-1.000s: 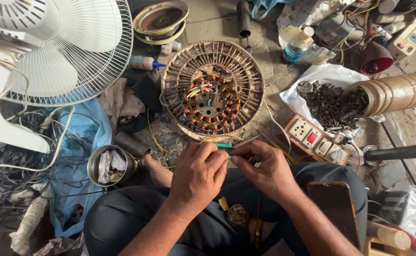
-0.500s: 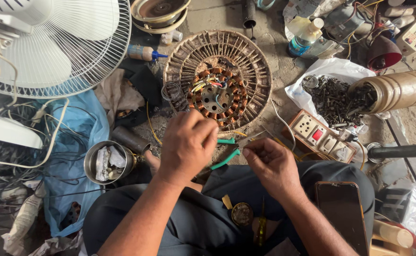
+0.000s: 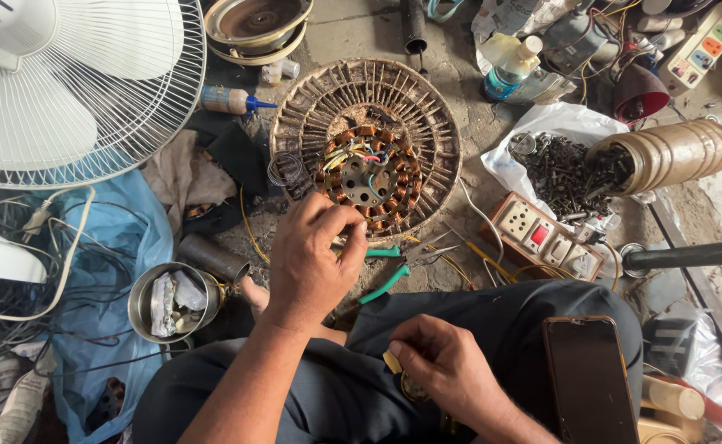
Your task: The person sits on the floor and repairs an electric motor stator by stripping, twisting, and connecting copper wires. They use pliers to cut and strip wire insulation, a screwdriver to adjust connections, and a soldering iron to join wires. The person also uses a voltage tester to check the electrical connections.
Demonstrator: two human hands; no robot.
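A round fan motor stator [image 3: 366, 144] with copper windings and coloured wires lies on the floor ahead of me. My left hand [image 3: 316, 259] reaches to its near rim, thumb and forefinger pinched together; what they pinch is hidden. Green-handled pliers [image 3: 394, 267] lie on the floor just right of that hand, touched by neither hand. My right hand [image 3: 447, 370] rests on my lap, fingers closed on a small yellowish piece [image 3: 392, 362].
A white pedestal fan [image 3: 73, 90] fills the top left above a blue bag [image 3: 106, 247] and tangled cables. A metal tin [image 3: 143, 304] stands by my left knee. A switchboard [image 3: 542, 238], spilled screws [image 3: 566, 168], a tipped jar [image 3: 673, 156] and a black pipe [image 3: 689, 255] lie right. A phone [image 3: 591, 378] rests on my thigh.
Both hands were together at the pliers. The pliers now lie on the floor, my left hand has gone forward to the stator rim, and my right hand has dropped to my lap.
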